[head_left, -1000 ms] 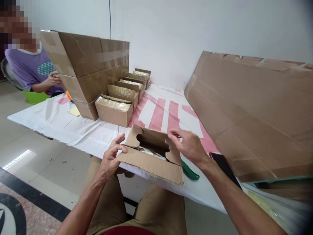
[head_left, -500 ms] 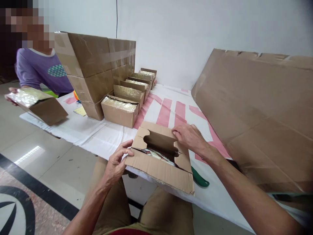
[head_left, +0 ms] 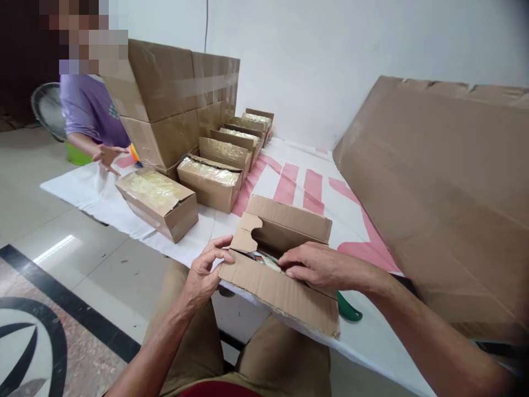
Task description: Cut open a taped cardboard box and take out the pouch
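Observation:
A small cardboard box lies open at the table's near edge, its flaps up and packaged goods showing inside. My left hand pinches the box's left end flap, fingers curled on the cardboard. My right hand lies flat across the right side flap, pressing it down over the contents, fingers stretched and together.
A taped box lies to the left, next to a row of several taped boxes and large stacked cartons. A person in a purple shirt reaches over the white cloth. A big flat cardboard sheet leans at right. Something green sticks out behind my box.
My right hand has moved from the rear flap to the right side flap and pressed it down. The other person has set a taped box on the table's left part.

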Tool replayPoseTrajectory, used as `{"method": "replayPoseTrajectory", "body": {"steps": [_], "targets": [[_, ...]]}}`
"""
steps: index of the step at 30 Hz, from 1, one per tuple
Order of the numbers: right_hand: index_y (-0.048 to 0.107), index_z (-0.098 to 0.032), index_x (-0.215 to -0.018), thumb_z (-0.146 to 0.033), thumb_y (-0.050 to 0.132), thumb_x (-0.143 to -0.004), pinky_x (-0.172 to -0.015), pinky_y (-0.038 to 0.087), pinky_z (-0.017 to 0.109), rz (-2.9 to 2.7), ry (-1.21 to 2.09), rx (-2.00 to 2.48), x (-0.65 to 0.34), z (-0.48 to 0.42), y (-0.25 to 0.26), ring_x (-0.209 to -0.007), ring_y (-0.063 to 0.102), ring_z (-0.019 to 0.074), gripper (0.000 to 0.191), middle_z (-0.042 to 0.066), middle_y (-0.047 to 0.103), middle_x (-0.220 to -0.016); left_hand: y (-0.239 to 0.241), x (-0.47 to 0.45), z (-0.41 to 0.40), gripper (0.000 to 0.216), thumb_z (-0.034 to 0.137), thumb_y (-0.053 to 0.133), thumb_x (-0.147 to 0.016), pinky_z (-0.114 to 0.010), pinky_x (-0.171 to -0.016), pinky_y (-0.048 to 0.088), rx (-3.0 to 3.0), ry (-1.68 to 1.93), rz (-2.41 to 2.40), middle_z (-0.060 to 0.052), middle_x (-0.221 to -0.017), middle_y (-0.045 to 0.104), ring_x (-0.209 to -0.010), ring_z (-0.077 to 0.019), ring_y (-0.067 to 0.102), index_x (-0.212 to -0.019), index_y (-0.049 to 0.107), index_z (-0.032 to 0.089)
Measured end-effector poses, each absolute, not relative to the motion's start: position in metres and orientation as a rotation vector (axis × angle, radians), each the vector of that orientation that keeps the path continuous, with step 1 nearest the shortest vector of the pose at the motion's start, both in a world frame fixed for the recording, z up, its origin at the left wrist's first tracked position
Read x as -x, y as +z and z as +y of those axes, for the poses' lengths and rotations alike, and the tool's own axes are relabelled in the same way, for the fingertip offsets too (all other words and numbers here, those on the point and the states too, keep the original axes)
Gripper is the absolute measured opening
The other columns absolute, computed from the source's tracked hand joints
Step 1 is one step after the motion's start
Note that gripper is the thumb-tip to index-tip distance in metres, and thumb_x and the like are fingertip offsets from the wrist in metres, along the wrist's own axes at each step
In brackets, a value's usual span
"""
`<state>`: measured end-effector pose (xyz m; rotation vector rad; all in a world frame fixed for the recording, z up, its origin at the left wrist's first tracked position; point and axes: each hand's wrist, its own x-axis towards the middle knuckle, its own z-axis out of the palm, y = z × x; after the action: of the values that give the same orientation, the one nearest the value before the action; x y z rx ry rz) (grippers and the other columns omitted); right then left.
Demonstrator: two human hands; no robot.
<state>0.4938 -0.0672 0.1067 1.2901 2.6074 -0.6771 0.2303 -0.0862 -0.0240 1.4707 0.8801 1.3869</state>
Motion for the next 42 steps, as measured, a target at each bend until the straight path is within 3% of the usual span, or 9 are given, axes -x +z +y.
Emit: {"method": "replayPoseTrajectory", "body": {"steps": [10, 20, 22, 25, 30, 33, 36, 39, 42], "targets": [[0.073, -0.023, -0.072, -0.013, 0.052, -0.083, -0.063, 0.039, 0.027, 2.637, -0.467, -1.520, -0.486, -0.078, 0.086, -0.069, 0.066, 0.0176, 0.026, 0.001, 0.076, -0.076, -0.021, -0.231, -0.089, 0.015, 0.033, 0.069, -0.086, -0.043, -0.100, 0.054, -1.448, 1.413, 0.939, -0.014, -0.131, 0.069, -0.121, -0.0295, 0.066, -0.079, 0.072, 0.021], [0.074, -0.023, -0.080, -0.041, 0.064, -0.082, -0.061, 0.050, 0.030, 2.799, -1.109, -2.483, -0.528, -0.101, 0.134, -0.066, 0.064, 0.0184, 0.021, 0.001, 0.073, -0.075, -0.012, -0.227, -0.084, 0.013, 0.028, 0.066, -0.086, -0.042, -0.097, 0.055, -1.569, 1.414, 1.032, -0.011, -0.123, 0.072, -0.112, -0.0271, 0.070, -0.078, 0.075, 0.022], [0.075, -0.025, -0.085, -0.043, 0.067, -0.085, -0.062, 0.052, 0.032, 2.836, -0.918, -2.729, -0.536, -0.116, 0.141, -0.067, 0.066, 0.0196, 0.020, 0.001, 0.074, -0.078, -0.002, -0.220, -0.090, 0.014, 0.029, 0.065, -0.089, -0.042, -0.101, 0.054, -1.556, 1.511, 1.134, -0.010, -0.129, 0.070, -0.115, -0.0262, 0.068, -0.089, 0.077, 0.023], [0.077, -0.028, -0.092, -0.042, 0.066, -0.091, -0.069, 0.056, 0.035, 2.994, -0.090, -2.839, -0.531, -0.142, 0.148, -0.076, 0.071, 0.0230, 0.018, 0.003, 0.078, -0.087, 0.026, -0.215, -0.104, 0.017, 0.031, 0.068, -0.090, -0.040, -0.099, 0.056, -1.328, 1.726, 1.223, -0.009, -0.129, 0.070, -0.116, -0.0257, 0.068, -0.102, 0.076, 0.022], [0.072, -0.029, -0.111, -0.018, 0.059, -0.094, -0.084, 0.059, 0.039, 3.309, 1.013, -1.908, -0.495, -0.162, 0.150, -0.090, 0.075, 0.0233, 0.025, 0.004, 0.080, -0.103, 0.083, -0.241, -0.129, 0.062, 0.065, 0.079, -0.074, -0.046, -0.075, 0.066, -1.063, 1.303, 0.615, -0.015, -0.119, 0.074, -0.104, -0.0355, 0.073, -0.118, 0.070, 0.022], [0.069, -0.019, -0.121, -0.011, 0.054, -0.094, -0.084, 0.056, 0.039, 3.469, 1.146, -1.166, -0.476, -0.161, 0.139, -0.102, 0.072, 0.0239, 0.032, 0.010, 0.078, -0.112, 0.100, -0.260, -0.133, 0.060, 0.065, 0.078, -0.075, -0.041, -0.076, 0.066, -0.844, 1.261, 0.477, -0.011, -0.108, 0.076, -0.098, -0.0297, 0.074, -0.116, 0.070, 0.022], [0.070, -0.008, -0.116, -0.007, 0.047, -0.096, -0.086, 0.052, 0.041, 3.509, 1.163, -0.842, -0.465, -0.161, 0.125, -0.104, 0.071, 0.0250, 0.031, 0.016, 0.077, -0.113, 0.101, -0.268, -0.127, 0.050, 0.033, 0.084, -0.077, -0.022, -0.061, 0.060, -0.580, 1.405, 0.556, -0.006, -0.101, 0.077, -0.077, -0.0156, 0.072, -0.123, 0.067, 0.021], [0.069, -0.014, -0.116, -0.018, 0.057, -0.098, -0.097, 0.048, 0.044, 3.599, 0.988, -1.075, -0.468, -0.163, 0.120, -0.113, 0.067, 0.0259, 0.023, 0.013, 0.074, -0.121, 0.096, -0.266, -0.120, 0.068, 0.009, 0.083, -0.068, -0.013, -0.051, 0.051, -0.405, 1.479, 0.649, -0.003, -0.104, 0.077, -0.069, -0.0096, 0.069, -0.131, 0.063, 0.023], [0.063, -0.021, -0.132, -0.036, 0.072, -0.091, -0.102, 0.050, 0.048, 3.684, 0.583, -1.852, -0.483, -0.159, 0.123, -0.127, 0.060, 0.0314, 0.045, 0.014, 0.065, -0.137, 0.094, -0.265, -0.118, 0.077, 0.009, 0.082, -0.066, -0.014, -0.049, 0.050, -0.404, 1.474, 0.649, -0.004, -0.109, 0.077, -0.068, -0.0103, 0.070, -0.138, 0.059, 0.025]]}}
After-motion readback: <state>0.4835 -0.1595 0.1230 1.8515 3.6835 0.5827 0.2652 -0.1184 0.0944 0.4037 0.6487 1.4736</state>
